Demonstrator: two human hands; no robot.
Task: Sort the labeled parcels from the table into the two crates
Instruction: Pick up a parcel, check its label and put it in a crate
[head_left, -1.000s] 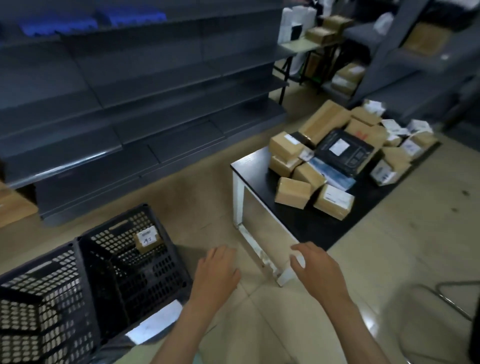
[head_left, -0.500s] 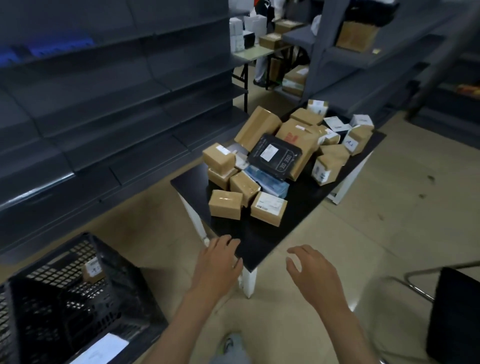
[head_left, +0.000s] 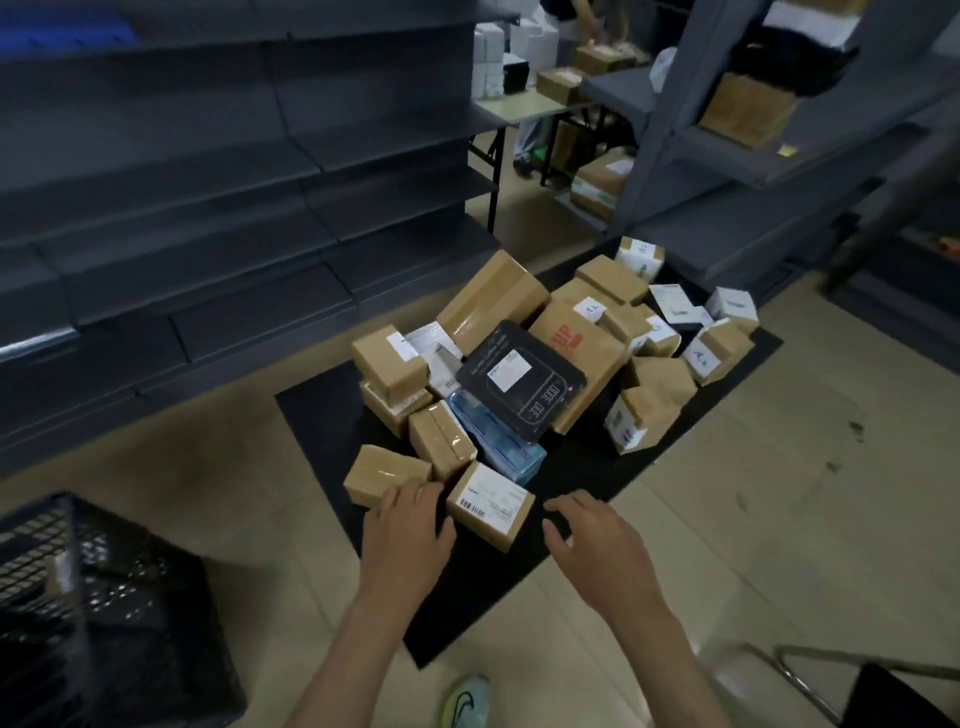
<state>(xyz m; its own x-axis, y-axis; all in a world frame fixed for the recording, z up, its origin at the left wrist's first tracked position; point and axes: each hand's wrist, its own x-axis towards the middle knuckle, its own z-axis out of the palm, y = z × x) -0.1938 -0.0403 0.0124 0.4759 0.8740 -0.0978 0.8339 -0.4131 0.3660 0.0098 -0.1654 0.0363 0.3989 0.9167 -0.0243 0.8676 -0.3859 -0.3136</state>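
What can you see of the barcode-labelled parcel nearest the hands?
The barcode parcel is a small brown cardboard box, shut, with a white shipping label and black barcode covering its top face. It lies label up near the front edge of the black table, one corner turned toward the camera. A blue packet abuts its far side. The left hand sits at its left edge, contact unclear; the right hand hovers apart.
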